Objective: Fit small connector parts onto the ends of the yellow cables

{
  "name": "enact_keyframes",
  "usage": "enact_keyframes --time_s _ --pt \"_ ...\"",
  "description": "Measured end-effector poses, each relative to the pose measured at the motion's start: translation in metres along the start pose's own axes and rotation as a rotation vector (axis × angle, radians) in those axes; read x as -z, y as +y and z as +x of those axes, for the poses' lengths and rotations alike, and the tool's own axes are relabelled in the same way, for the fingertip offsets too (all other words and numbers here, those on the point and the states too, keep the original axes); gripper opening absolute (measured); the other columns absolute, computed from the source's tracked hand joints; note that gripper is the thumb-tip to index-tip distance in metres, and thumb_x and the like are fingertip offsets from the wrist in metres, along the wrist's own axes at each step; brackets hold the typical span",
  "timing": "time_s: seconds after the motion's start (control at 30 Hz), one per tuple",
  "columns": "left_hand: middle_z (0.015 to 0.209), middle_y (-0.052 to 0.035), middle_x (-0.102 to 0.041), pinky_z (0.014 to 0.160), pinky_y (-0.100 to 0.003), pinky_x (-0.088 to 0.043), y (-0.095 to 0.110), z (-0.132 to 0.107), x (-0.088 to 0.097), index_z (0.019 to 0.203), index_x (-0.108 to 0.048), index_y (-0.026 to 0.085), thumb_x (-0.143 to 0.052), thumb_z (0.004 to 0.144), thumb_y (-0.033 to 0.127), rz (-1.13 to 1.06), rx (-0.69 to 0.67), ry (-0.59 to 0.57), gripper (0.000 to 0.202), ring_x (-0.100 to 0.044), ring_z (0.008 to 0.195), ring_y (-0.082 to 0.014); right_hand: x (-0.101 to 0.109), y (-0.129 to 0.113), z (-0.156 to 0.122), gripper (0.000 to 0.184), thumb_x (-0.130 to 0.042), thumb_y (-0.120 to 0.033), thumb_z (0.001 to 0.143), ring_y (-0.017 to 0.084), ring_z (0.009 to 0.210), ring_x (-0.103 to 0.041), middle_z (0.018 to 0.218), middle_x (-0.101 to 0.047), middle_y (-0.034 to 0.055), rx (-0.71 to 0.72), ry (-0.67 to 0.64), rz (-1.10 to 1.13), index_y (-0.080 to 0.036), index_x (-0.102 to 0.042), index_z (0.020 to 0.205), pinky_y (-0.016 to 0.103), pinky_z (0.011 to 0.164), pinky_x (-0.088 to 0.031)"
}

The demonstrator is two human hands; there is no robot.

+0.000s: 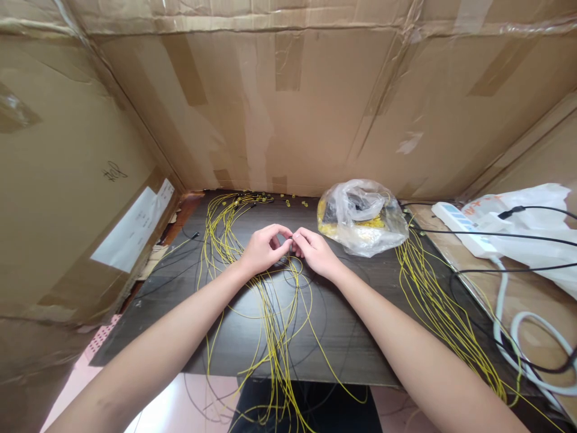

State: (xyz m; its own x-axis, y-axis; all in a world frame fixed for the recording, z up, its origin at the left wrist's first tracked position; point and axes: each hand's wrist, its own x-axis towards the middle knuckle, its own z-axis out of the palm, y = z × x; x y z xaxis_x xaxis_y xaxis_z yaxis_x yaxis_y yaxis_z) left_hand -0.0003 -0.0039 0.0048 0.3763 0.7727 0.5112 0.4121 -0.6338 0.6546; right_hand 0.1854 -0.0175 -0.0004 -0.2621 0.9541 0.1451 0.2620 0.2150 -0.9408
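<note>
My left hand and my right hand meet fingertip to fingertip over a dark board. Both pinch a small dark piece at the end of a thin wire between them; it is too small to name. Below the hands a bundle of thin yellow wires mixed with black wires runs down toward me and off the board's front edge. Several more yellow wires fan out to the left of my left hand.
A clear plastic bag with yellow parts lies right of the hands. Another yellow wire bundle runs down the right side. A white power strip, black cables and a white bag lie at far right. Cardboard walls enclose the space.
</note>
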Motion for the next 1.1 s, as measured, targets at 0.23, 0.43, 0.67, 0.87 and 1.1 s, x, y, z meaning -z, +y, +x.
enact_keyframes --time_s 0.23,0.43,0.67,0.87,1.1 --pt "0.08 -0.0016 -0.073 0.057 -0.022 -0.05 0.0008 0.0008 -0.0003 0.096 -0.071 0.017 -0.066 0.091 0.027 -0.063 0.063 -0.018 0.013 -0.06 0.055 -0.0099 -0.0011 0.0016 0.0016 0.038 -0.046 -0.051 0.099 0.015 0.065 -0.056 0.072 -0.061 0.0 -0.001 0.004 0.006 -0.022 -0.055 0.077 0.029 0.066 -0.046" --pt "0.083 -0.0028 -0.075 0.056 -0.022 -0.05 0.0014 0.002 0.001 0.096 -0.071 0.016 -0.066 0.091 0.03 -0.096 0.121 -0.025 0.015 -0.061 0.055 -0.0101 -0.0019 0.0018 0.0003 0.018 -0.054 -0.041 0.092 0.015 0.064 -0.056 0.07 -0.057 -0.0041 -0.026 0.029 0.043 -0.024 -0.052 0.088 0.028 0.064 -0.045" --pt "0.078 -0.001 -0.073 0.056 -0.021 -0.049 0.0008 0.0012 0.0002 0.096 -0.072 0.017 -0.066 0.09 0.027 -0.059 0.059 -0.019 0.013 -0.06 0.055 -0.0096 -0.0008 -0.0002 0.0002 0.027 -0.048 -0.043 0.098 0.015 0.066 -0.056 0.073 -0.061 -0.0014 -0.011 0.009 -0.001 -0.022 -0.054 0.081 0.029 0.066 -0.045" --pt "0.082 -0.002 -0.074 0.057 -0.022 -0.05 0.0017 0.0007 0.0003 0.095 -0.071 0.017 -0.067 0.09 0.026 -0.028 0.02 -0.003 0.011 -0.06 0.055 -0.0095 -0.0008 -0.0009 0.0011 0.038 -0.043 -0.048 0.101 0.015 0.064 -0.056 0.072 -0.061 0.0005 -0.001 0.003 -0.015 -0.022 -0.055 0.076 0.03 0.066 -0.046" --pt "0.082 -0.0022 -0.075 0.055 -0.021 -0.05 0.0012 0.0021 0.0004 0.096 -0.071 0.017 -0.066 0.091 0.031 -0.092 0.122 -0.013 0.016 -0.06 0.054 -0.0097 -0.0016 -0.0002 -0.0006 0.019 -0.055 -0.042 0.093 0.015 0.065 -0.056 0.075 -0.061 -0.0026 -0.013 0.027 0.041 -0.023 -0.054 0.089 0.028 0.064 -0.046"
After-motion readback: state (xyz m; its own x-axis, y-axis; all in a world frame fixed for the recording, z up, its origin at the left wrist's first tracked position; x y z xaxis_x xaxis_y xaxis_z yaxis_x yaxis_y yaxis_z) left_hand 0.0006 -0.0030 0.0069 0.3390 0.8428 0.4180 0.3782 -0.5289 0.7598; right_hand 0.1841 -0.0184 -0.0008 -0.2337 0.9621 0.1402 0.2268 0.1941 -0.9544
